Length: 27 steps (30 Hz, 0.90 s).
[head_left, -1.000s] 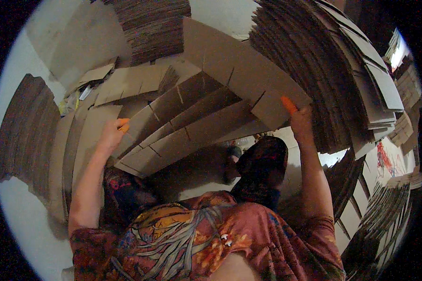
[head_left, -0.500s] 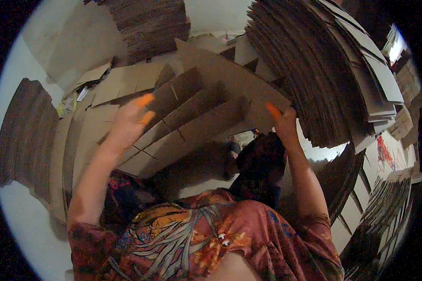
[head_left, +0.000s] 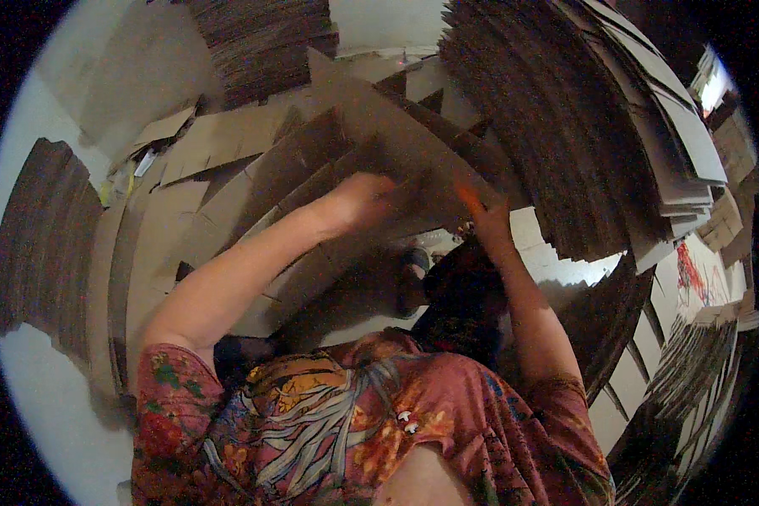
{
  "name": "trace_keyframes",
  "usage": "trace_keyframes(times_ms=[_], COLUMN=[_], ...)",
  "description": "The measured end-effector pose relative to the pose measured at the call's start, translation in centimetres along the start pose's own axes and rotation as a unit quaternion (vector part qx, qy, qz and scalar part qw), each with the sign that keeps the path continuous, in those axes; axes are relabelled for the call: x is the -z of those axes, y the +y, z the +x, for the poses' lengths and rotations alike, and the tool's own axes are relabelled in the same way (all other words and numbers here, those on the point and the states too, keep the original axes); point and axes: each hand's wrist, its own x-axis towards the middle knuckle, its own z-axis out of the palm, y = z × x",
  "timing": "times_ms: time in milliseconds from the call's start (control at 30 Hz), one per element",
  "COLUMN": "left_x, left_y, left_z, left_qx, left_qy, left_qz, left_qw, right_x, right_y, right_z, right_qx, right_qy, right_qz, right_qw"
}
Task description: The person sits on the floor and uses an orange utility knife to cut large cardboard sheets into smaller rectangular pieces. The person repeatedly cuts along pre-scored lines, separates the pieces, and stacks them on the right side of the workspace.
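I see only unfolded packaging: a flat brown slotted cardboard box blank point(head_left: 379, 160) lies tilted ahead of me, my left hand point(head_left: 358, 201) and right hand point(head_left: 485, 221) both on it. A tall stack of similar brown cardboard blanks point(head_left: 582, 126) rises just right of it.

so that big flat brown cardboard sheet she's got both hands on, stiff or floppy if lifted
The flat brown slotted cardboard sheet is probably fairly stiff: it stays straight between the left hand and right hand. Likely light for its size, being thin. Its slots may let the flaps bend.
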Motion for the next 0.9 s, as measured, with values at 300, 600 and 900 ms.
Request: trace_keyframes(times_ms=[300,600,900], left_x=[5.8,3.7,4.3], left_y=[-0.1,-2.0,-0.4], left_z=[-1.3,2.2,-0.4], left_qx=[-0.077,0.098,0.035], left_qy=[0.245,0.089,0.124], left_qz=[0.343,0.298,0.267], left_qw=[0.903,0.945,0.955], right_x=[4.2,5.7,2.2], right_y=[-7.5,-11.1,-9.5], right_z=[-2.3,-1.6,-0.6], right_qx=[0.089,0.122,0.081], right_qy=[0.004,-0.195,-0.263], right_qz=[-0.026,-0.235,-0.36], right_qw=[0.996,0.944,0.891])
